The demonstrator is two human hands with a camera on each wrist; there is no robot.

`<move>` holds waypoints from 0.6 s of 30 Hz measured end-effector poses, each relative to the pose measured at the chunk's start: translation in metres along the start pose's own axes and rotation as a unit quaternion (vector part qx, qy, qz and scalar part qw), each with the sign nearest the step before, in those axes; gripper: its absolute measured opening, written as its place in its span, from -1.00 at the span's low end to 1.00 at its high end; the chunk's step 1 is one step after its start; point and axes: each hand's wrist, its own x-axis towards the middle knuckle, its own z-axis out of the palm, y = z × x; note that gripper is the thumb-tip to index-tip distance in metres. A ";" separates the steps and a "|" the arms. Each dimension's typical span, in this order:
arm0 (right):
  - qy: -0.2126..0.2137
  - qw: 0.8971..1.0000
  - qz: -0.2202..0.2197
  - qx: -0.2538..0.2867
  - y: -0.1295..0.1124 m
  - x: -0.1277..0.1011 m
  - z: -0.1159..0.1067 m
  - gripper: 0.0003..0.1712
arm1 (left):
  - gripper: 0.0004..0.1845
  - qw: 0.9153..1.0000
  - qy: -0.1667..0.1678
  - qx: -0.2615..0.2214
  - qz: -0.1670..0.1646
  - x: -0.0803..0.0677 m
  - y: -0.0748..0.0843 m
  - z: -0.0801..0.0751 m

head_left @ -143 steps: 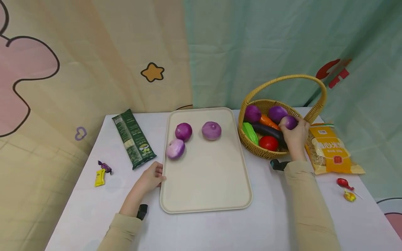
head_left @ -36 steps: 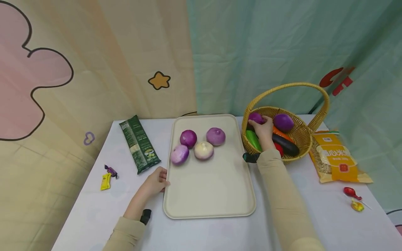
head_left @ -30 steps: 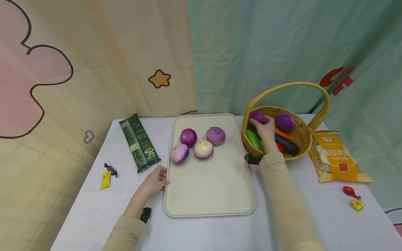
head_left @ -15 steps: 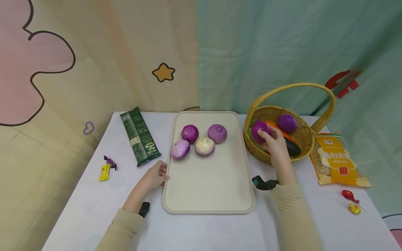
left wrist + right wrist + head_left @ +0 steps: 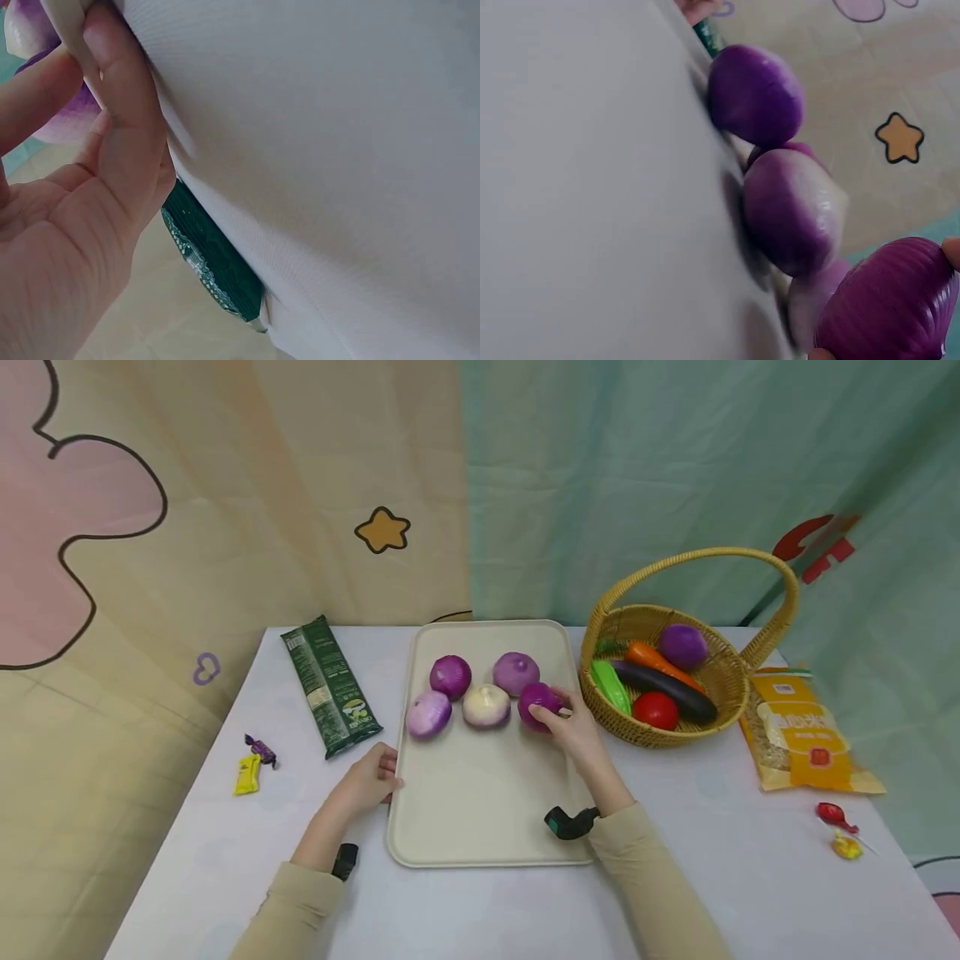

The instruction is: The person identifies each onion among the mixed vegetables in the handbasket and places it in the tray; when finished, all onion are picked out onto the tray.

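Observation:
My right hand [image 5: 581, 735] holds a dark purple onion [image 5: 537, 707] between thumb and fingers at the right side of the beige tray [image 5: 495, 810]. In the right wrist view that onion [image 5: 892, 307] hangs just above the tray surface, a thumb and a fingertip at its ends. Several other onions sit on the tray's far half, among them a pale one [image 5: 486, 707] and a lilac one [image 5: 516, 673]. My left hand [image 5: 369, 781] grips the tray's left rim; the left wrist view shows thumb and fingers [image 5: 124, 112] pinching it.
A wicker basket [image 5: 645, 737] at the back right holds an eggplant [image 5: 660, 687], a carrot, a tomato, a green vegetable and a purple round one. A yellow grain bag [image 5: 810, 735] lies right of it. A green packet [image 5: 332, 687] and wrapped candies [image 5: 247, 774] lie left.
Earlier, my right hand set a pale onion on the tray, then took the dark purple onion from the basket. It has carried this leftward over the tray. My left hand stays at the rim.

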 end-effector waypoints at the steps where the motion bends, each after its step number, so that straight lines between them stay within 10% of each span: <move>1: 0.008 1.000 0.002 -0.012 0.002 0.003 0.002 -0.16 | -0.63 1.000 -0.002 -0.001 0.002 0.001 0.001 0.002; 11: 0.060 0.984 -0.080 -0.149 0.010 0.015 0.016 -0.14 | -0.64 1.000 0.012 0.010 -0.012 0.001 0.003 0.006; 18: 0.064 0.988 -0.081 -0.111 0.013 0.019 0.032 -0.07 | -0.64 1.000 0.013 0.020 -0.004 -0.002 0.002 0.000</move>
